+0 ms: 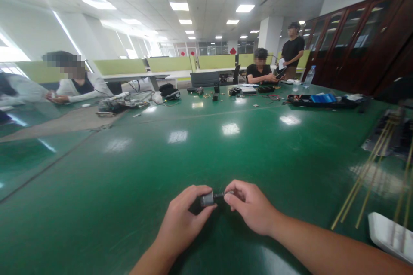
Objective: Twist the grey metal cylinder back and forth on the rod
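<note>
A small grey cylinder (207, 199) with a dark thin shaft (219, 196) lies sideways between my hands, just above the green tabletop. Fingers and thumb of my left hand (185, 212) are closed around the cylinder's body from the left. On the other side, my right hand (253, 207) pinches the far end of the shaft between thumb and forefinger. The fingertips partly cover both ends, and the exact kind of part cannot be made out.
The green table (193, 159) stretches far ahead. Thin yellowish rods (363, 176) and a white tray (383, 234) are at the right. Farther back are a black tray (318, 102), a plastic bottle (309, 77), cables and electronics (124, 102). Several people are around the table.
</note>
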The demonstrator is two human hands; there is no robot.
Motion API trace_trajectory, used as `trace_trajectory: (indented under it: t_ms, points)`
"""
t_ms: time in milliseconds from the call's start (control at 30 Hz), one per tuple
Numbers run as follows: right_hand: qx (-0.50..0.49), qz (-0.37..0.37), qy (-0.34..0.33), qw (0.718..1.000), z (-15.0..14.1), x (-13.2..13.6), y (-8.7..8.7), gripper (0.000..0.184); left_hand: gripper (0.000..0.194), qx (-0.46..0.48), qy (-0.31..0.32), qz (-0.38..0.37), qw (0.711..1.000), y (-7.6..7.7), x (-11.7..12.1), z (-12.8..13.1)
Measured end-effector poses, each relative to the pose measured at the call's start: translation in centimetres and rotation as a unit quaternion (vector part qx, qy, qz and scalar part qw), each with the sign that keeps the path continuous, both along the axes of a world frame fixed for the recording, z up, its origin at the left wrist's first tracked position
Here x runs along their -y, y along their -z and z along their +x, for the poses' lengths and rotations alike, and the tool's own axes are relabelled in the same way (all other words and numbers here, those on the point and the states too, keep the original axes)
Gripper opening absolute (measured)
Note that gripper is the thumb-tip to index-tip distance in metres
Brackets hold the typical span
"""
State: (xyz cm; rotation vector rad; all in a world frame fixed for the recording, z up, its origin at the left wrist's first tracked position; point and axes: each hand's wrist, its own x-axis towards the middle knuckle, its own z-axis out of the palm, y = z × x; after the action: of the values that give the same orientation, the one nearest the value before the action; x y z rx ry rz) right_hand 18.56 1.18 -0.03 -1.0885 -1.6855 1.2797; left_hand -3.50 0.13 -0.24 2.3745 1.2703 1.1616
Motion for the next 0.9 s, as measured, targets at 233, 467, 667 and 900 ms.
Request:
trace_trajectory:
  t_ms: [233, 467, 667, 900]
  points:
    - [-0.016, -0.006, -0.003, 1.000, -0.03, 0.11, 0.09, 0.013, 0.024, 0.004, -0.003, 0.012, 1.000, -0.34, 0.13, -0.01]
    - [-0.022, -0.012, 0.003, 1.000, -0.12, 0.05, 0.09, 0.013, 0.023, 0.007, -0.005, 0.006, 1.000, -0.47, 0.15, -0.07]
    - [-0.027, -0.017, 0.003, 0.999, -0.15, -0.08, 0.40, 0.014, 0.023, 0.007, -0.013, 0.005, 1.000, -0.44, 0.23, -0.21]
    - [-0.039, -0.018, 0.007, 0.999, -0.07, -0.13, 0.38, 0.016, 0.023, 0.012, -0.028, 0.002, 1.000, -0.41, 0.06, -0.36]
